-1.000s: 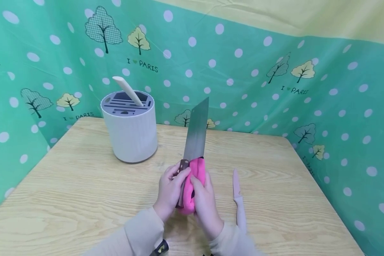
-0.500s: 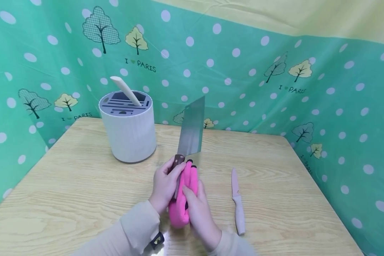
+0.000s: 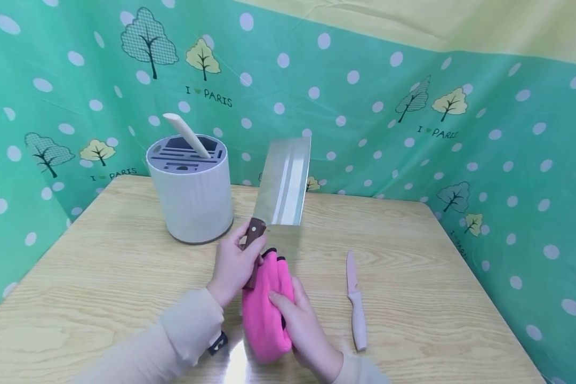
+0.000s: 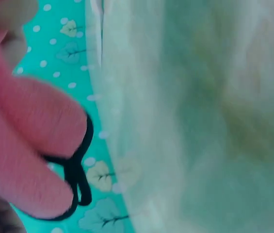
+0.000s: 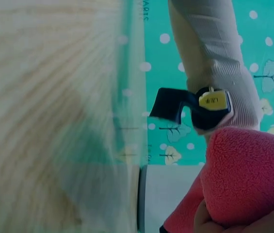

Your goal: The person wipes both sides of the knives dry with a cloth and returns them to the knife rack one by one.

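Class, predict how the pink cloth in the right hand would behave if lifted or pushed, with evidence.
The pink cloth is probably floppy: it curves in soft, rounded folds in the right hand. Its fuzzy pile suggests it won't slip easily. Pushed, it would likely crumple rather than roll, being loosely folded.

White knife block point(image 3: 190, 205) left of centre, pale handle point(image 3: 188, 137) slanting from its slotted top, small pale knife point(image 3: 357, 314) lower right of centre, wooden tabletop point(image 3: 422, 277) below, green polka-dot backdrop point(image 3: 360, 114) above.
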Available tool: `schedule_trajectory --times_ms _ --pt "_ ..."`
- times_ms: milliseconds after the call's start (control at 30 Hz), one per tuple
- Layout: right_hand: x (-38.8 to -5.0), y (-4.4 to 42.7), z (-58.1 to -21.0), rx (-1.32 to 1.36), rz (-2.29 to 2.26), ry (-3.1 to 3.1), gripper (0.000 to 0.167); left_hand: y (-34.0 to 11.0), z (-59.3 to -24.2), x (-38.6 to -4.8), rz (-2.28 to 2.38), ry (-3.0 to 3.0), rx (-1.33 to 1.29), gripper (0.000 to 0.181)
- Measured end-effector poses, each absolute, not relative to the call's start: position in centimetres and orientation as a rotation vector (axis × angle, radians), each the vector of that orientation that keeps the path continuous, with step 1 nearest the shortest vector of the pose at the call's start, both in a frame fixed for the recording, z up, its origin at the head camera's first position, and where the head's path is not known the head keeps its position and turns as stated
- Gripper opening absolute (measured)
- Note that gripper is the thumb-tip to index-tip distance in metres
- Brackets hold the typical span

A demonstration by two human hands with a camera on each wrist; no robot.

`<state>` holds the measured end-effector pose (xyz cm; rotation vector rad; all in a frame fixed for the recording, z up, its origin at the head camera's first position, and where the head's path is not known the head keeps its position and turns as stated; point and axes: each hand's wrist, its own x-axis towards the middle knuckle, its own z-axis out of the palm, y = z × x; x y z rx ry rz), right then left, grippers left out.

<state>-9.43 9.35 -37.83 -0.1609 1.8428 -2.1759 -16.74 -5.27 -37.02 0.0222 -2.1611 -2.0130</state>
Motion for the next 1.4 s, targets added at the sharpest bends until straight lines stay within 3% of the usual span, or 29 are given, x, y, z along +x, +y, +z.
schedule_trajectory --times_ms 233,533,800,1200,1400 --pt "-9.9 10.0 -37.6 -0.155 -2.149 1.864 0.047 -7.3 -34.9 -17.2 -1.7 -2.36 -0.119 0.059" --pt "-10.6 11.1 -37.8 -0.05 -2.169 1.879 0.037 -10.5 -31.7 -18.3 -0.888 -2.258 -0.507 0.05" --pt "-11.0 11.8 -38.0 -0.002 -2.181 1.86 0.035 -13.9 -26.5 -19.2 -0.343 -2.145 -0.802 0.045" --pt "-11.2 12.8 -38.4 0.024 -2.199 1.877 0.041 -18.8 -17.8 -19.5 0.139 -2.079 -0.931 0.039" --pt "-11.2 13.1 -38.6 0.037 -2.212 1.87 0.045 -20.7 -13.8 -19.6 0.372 -2.182 -0.932 0.05"
